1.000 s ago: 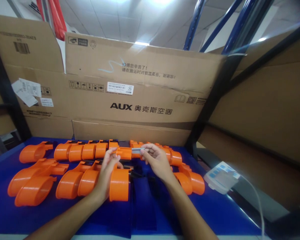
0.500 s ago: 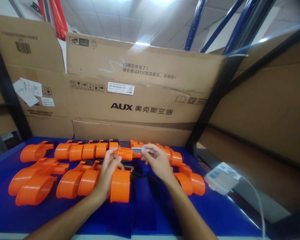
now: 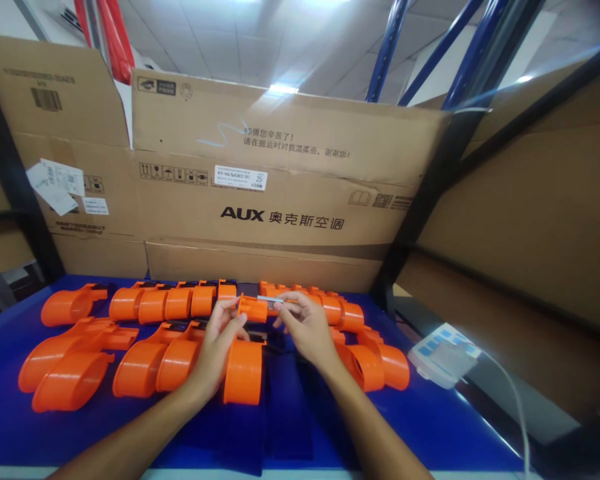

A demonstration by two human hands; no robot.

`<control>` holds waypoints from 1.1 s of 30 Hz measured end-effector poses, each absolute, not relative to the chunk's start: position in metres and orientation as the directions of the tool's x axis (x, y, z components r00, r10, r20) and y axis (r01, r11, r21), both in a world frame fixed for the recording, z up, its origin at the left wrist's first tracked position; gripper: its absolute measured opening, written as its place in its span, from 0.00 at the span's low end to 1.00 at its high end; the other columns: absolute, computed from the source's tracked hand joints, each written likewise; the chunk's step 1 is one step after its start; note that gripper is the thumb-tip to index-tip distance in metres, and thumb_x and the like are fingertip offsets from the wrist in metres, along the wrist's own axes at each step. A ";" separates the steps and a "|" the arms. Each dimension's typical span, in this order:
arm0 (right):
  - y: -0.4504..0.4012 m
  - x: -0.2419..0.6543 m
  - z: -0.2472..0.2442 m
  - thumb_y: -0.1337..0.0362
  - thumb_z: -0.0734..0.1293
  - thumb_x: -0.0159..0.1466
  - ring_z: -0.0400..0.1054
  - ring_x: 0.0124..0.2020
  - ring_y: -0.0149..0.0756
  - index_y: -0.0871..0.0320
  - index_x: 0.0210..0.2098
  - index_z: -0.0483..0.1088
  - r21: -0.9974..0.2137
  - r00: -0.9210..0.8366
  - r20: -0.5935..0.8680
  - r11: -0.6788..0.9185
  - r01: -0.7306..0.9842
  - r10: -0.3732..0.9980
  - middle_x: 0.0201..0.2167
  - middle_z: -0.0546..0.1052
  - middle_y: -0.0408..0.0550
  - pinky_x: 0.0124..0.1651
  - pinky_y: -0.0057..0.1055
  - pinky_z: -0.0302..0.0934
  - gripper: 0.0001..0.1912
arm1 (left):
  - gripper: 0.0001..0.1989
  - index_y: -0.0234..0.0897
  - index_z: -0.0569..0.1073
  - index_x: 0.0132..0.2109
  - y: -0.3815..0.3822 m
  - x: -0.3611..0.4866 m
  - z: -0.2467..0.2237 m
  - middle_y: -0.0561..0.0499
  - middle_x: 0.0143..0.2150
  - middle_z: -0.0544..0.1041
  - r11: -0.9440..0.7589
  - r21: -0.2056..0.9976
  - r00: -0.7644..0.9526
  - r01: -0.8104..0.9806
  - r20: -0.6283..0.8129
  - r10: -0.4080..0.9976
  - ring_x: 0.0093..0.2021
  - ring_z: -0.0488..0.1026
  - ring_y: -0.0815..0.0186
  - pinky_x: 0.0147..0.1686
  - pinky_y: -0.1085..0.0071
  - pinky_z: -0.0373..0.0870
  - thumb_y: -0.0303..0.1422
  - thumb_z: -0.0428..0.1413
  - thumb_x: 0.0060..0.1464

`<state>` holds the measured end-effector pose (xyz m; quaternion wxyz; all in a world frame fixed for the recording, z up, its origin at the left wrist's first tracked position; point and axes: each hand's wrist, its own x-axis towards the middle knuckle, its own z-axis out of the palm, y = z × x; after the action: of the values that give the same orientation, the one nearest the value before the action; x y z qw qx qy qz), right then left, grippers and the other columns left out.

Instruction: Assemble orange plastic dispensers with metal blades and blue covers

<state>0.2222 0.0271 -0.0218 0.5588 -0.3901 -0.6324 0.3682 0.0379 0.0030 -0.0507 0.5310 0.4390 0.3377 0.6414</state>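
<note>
My left hand (image 3: 224, 330) pinches an orange plastic piece that looks like a tape dispenser (image 3: 253, 309). A wide orange hoop (image 3: 243, 373) hangs below these fingers and seems to be part of the same piece. With thumb and fingertips, my right hand (image 3: 303, 327) grips a thin grey metal strip (image 3: 269, 299). The strip's left end meets the upper edge of the orange piece; whether it sits in a slot I cannot make out. Dark blue flat pieces (image 3: 289, 407) lie on the table below, between my forearms.
Similar orange hooped pieces (image 3: 73, 380) stand in rows on the blue table (image 3: 170, 440), left, right and behind my hands. A printed cardboard sheet (image 3: 280, 180) walls off the back. At the right edge are a clear plastic box (image 3: 445, 357), a white cable (image 3: 520, 407) and a black post (image 3: 415, 207).
The metal strip has tilted and now shows a narrower face, its right end slightly lower. My right hand has shifted a little left, while the orange piece has moved slightly right.
</note>
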 end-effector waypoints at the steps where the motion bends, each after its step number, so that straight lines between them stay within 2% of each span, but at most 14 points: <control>1: 0.027 0.221 -0.022 0.47 0.73 0.62 0.75 0.24 0.36 0.55 0.44 0.71 -0.906 -0.069 0.414 0.419 0.068 0.907 0.25 0.80 0.44 0.23 0.26 0.63 0.20 | 0.26 0.42 0.69 0.55 0.003 0.038 -0.051 0.55 0.36 0.75 -0.207 0.899 -0.055 -0.387 0.201 0.978 0.27 0.72 0.69 0.30 0.71 0.68 0.46 0.65 0.53; 7: 0.028 0.220 -0.021 0.46 0.72 0.63 0.78 0.31 0.40 0.57 0.46 0.76 -0.901 -0.016 0.433 0.433 0.030 0.901 0.37 0.84 0.53 0.24 0.29 0.67 0.21 | 0.29 0.43 0.69 0.57 0.004 0.036 -0.050 0.54 0.37 0.76 -0.211 0.884 -0.147 -0.417 0.164 0.976 0.28 0.71 0.69 0.30 0.71 0.68 0.47 0.65 0.52; 12: 0.028 0.224 -0.021 0.49 0.71 0.64 0.73 0.26 0.36 0.58 0.45 0.81 -0.875 0.023 0.478 0.474 0.097 0.878 0.28 0.82 0.49 0.25 0.29 0.66 0.19 | 0.27 0.43 0.70 0.56 0.004 0.036 -0.051 0.54 0.38 0.76 -0.237 0.887 -0.137 -0.397 0.198 0.971 0.29 0.71 0.69 0.32 0.71 0.68 0.46 0.65 0.53; 18: 0.027 0.226 -0.023 0.50 0.72 0.64 0.69 0.21 0.33 0.56 0.47 0.83 -0.863 0.004 0.490 0.485 0.145 0.872 0.25 0.81 0.46 0.26 0.31 0.67 0.19 | 0.26 0.43 0.69 0.56 0.004 0.037 -0.054 0.55 0.37 0.75 -0.222 0.889 -0.122 -0.399 0.189 0.974 0.30 0.71 0.69 0.32 0.72 0.68 0.46 0.64 0.54; 21: 0.028 0.226 -0.027 0.51 0.72 0.64 0.69 0.22 0.34 0.54 0.49 0.83 -0.861 -0.013 0.489 0.486 0.150 0.872 0.26 0.81 0.45 0.27 0.32 0.68 0.19 | 0.26 0.44 0.70 0.55 0.004 0.038 -0.053 0.54 0.38 0.76 -0.216 0.888 -0.131 -0.407 0.178 0.975 0.31 0.71 0.69 0.34 0.71 0.69 0.46 0.65 0.53; 24: 0.028 0.225 -0.030 0.51 0.72 0.64 0.73 0.28 0.39 0.51 0.50 0.82 -0.860 -0.049 0.487 0.489 0.149 0.872 0.32 0.84 0.47 0.29 0.36 0.71 0.18 | 0.26 0.44 0.70 0.55 0.002 0.039 -0.053 0.54 0.38 0.76 -0.217 0.891 -0.127 -0.398 0.180 0.975 0.30 0.71 0.68 0.33 0.71 0.69 0.46 0.65 0.53; 29: 0.025 0.221 -0.030 0.50 0.72 0.64 0.78 0.41 0.49 0.47 0.47 0.83 -0.858 -0.095 0.474 0.484 0.174 0.875 0.49 0.83 0.50 0.33 0.42 0.76 0.16 | 0.25 0.43 0.70 0.54 0.003 0.039 -0.055 0.55 0.35 0.75 -0.220 0.907 -0.110 -0.360 0.193 0.975 0.29 0.70 0.68 0.32 0.72 0.68 0.46 0.65 0.53; 33: 0.022 0.218 -0.028 0.50 0.71 0.65 0.77 0.50 0.53 0.48 0.45 0.84 -0.845 -0.147 0.476 0.497 0.198 0.867 0.52 0.82 0.51 0.44 0.48 0.76 0.15 | 0.23 0.43 0.71 0.52 0.005 0.039 -0.055 0.55 0.35 0.74 -0.247 0.913 -0.102 -0.325 0.226 0.969 0.30 0.70 0.69 0.33 0.72 0.67 0.46 0.64 0.54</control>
<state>0.2180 0.0217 -0.0278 0.5257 -0.3875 -0.6871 0.3184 0.0389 0.0046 -0.0555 0.4978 0.4486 0.3587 0.6498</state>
